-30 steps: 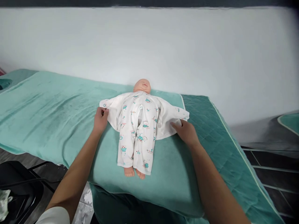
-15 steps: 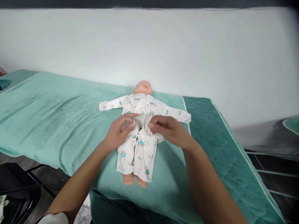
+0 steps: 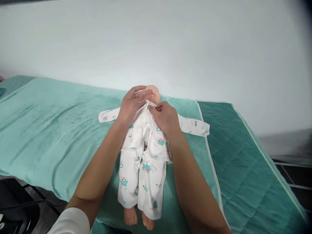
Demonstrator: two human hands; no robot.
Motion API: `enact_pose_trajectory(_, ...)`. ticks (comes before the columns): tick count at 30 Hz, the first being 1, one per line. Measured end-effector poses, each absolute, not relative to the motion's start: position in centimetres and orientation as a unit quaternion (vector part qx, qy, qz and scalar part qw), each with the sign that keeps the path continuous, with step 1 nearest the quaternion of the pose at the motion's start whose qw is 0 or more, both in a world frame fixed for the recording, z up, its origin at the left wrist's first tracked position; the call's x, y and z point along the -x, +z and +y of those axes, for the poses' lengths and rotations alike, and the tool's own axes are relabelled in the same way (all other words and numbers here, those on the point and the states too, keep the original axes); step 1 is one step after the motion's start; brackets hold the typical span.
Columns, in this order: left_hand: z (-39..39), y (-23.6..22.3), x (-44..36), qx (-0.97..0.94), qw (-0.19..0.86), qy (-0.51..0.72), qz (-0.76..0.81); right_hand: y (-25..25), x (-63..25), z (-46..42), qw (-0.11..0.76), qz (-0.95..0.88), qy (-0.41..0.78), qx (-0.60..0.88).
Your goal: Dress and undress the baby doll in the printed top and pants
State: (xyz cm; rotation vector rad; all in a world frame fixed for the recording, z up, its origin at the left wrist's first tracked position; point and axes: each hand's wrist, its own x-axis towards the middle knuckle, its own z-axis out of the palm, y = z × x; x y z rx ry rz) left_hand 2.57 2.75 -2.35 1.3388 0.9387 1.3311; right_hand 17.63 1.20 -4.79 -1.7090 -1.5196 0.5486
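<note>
A baby doll (image 3: 155, 93) lies on its back, its feet toward me and its head near the wall. It wears a white printed jacket (image 3: 158, 143) with both sleeves stretched out, and matching trousers (image 3: 148, 182). The jacket front hangs apart at the belly. At the collar, my left hand (image 3: 134, 102) pinches the jacket's edge with thumb and finger; its other fingers reach across part of the doll's head. Facing it, my right hand (image 3: 165, 115) is closed on the other front edge just below the doll's chin.
A light green blanket (image 3: 60, 123) covers the bed under the doll. To the right lies a darker quilted cover (image 3: 243, 156). Behind the bed rises a white wall (image 3: 156, 42). A black chair (image 3: 19, 204) stands at the lower left.
Both hands have moved up from above the doll's belly to the jacket's collar and taken hold of its front edges. The view has come closer to the doll.
</note>
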Motion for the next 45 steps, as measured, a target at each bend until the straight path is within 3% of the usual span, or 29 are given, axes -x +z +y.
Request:
enact_pose_trajectory(6,3.8,-2.5,-2.4,-0.566,0.467,0.547,0.403,-4.7,-18.1,1.7,0.391,-0.598,0.220,0.664)
enact_pose_trajectory(14,4.1,-4.4,-3.2,-0.633,0.317,0.497,0.502,-5.1,-17.9,2.7,0.521,-0.532,0.344,0.572)
enact_pose_trajectory(17,3.8,-4.4,-3.3,-0.626,0.285,0.484,0.541,-4.9,-17.3,2.5,0.532,-0.543,0.344,0.551)
enact_pose_trajectory(45,4.2,-5.3,-2.8,-0.634,0.313,0.461,0.535,-5.8,-17.9,2.7,0.502,-0.565,0.354,0.550)
